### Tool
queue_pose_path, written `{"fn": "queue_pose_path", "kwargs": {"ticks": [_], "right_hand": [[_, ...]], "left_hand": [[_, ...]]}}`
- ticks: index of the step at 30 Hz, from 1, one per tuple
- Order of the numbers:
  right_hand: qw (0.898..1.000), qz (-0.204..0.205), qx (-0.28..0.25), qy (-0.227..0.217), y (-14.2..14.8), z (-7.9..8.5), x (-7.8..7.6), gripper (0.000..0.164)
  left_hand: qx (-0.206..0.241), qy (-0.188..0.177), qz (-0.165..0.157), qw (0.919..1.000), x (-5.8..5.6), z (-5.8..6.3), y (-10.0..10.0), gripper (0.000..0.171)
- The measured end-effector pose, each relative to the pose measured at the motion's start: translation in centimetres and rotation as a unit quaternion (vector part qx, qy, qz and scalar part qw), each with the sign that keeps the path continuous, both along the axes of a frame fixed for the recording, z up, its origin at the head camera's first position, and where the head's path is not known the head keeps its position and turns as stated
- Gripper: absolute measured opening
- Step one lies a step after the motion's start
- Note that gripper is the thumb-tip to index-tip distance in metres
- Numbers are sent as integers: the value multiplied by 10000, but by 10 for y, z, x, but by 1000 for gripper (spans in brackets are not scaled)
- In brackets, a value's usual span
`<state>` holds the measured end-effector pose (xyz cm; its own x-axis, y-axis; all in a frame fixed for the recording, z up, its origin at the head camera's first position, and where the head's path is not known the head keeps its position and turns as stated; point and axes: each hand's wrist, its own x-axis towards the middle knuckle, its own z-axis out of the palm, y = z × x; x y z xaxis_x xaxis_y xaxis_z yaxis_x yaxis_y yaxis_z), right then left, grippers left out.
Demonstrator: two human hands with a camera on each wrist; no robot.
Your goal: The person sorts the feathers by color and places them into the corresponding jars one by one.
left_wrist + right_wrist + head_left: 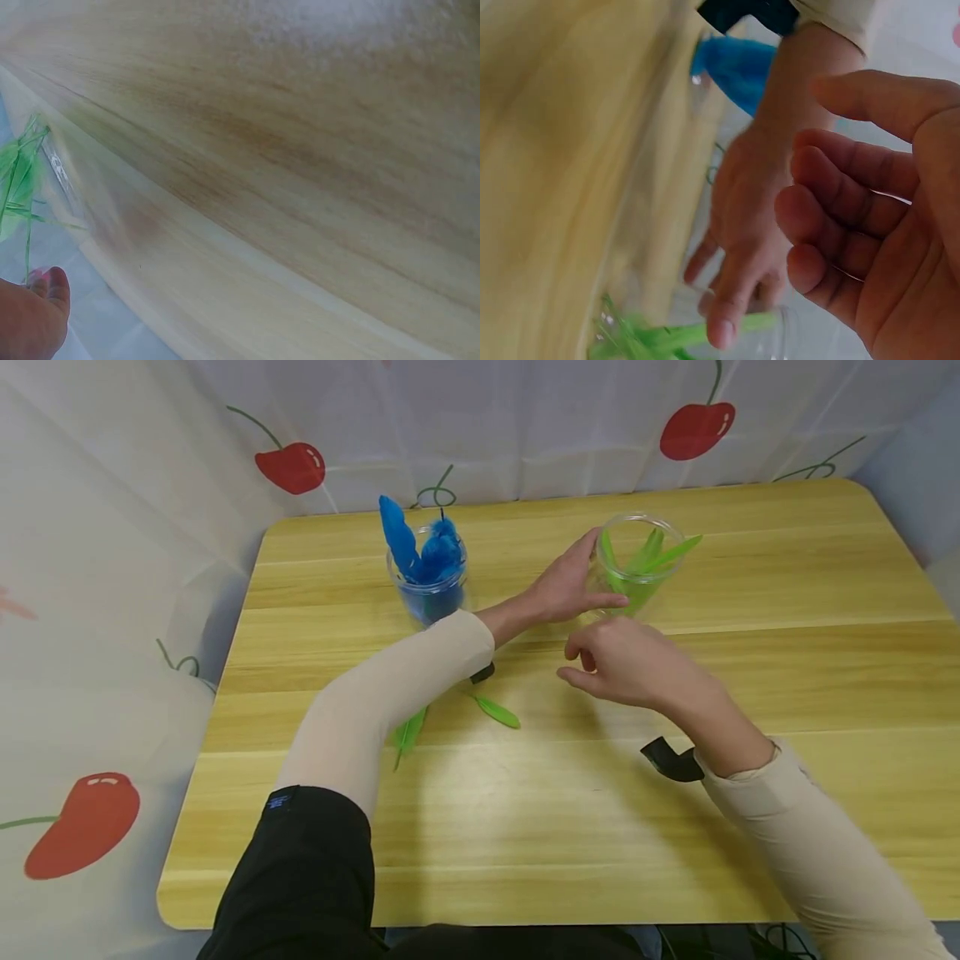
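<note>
My left hand (pixel 558 587) holds a clear plastic cup (pixel 637 516) at its near left side, thumb in front and fingers behind. Green feathers (pixel 648 560) stand in that cup, one leaning out over the rim. Just nearer to me, my right hand (pixel 633 664) hovers with loosely bent fingers and nothing in them. The right wrist view shows those relaxed fingers (pixel 832 225) with a gap to the thumb. On the table, a single green feather (pixel 497 712) lies below my left forearm, and more green feathers (pixel 408 732) are partly hidden by the sleeve.
A second clear cup (pixel 429 602) packed with blue feathers (pixel 441 556) stands at the back left of the wooden table (pixel 525 827). A cherry-print curtain (pixel 487 427) hangs behind the table. Black straps (pixel 671 760) stick out at both wrists.
</note>
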<state>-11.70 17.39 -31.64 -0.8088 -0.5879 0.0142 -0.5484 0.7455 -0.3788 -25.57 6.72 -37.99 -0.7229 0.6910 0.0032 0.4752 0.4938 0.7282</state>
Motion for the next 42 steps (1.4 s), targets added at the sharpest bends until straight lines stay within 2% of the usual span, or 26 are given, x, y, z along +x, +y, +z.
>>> {"fn": "queue_pose_path", "kwargs": {"ticks": [4, 9, 13, 16, 23, 34, 42], "right_hand": [[9982, 251, 307, -446, -12, -11, 2, 14], [9957, 594, 454, -548, -32, -23, 7, 12], [9941, 835, 514, -462, -46, -32, 12, 30], [9931, 1009, 574, -173, -55, -39, 16, 32], [9929, 909, 763, -106, -70, -49, 20, 32], [9927, 882, 817, 77, -71, -58, 22, 35], [9916, 877, 929, 218, -70, -63, 17, 23]], "left_hand": [[-72, -81, 64, 9999, 1, 1, 0, 105], [-61, -150, 97, 9998, 1, 2, 0, 106], [-76, -221, 119, 9997, 2, 2, 0, 106], [-88, -264, 128, 9995, 2, 2, 0, 107], [246, -344, -59, 9991, 1, -1, -1, 105], [222, -230, -102, 9994, -1, -3, 0, 105], [127, -210, -45, 9997, 0, -1, 0, 105]]}}
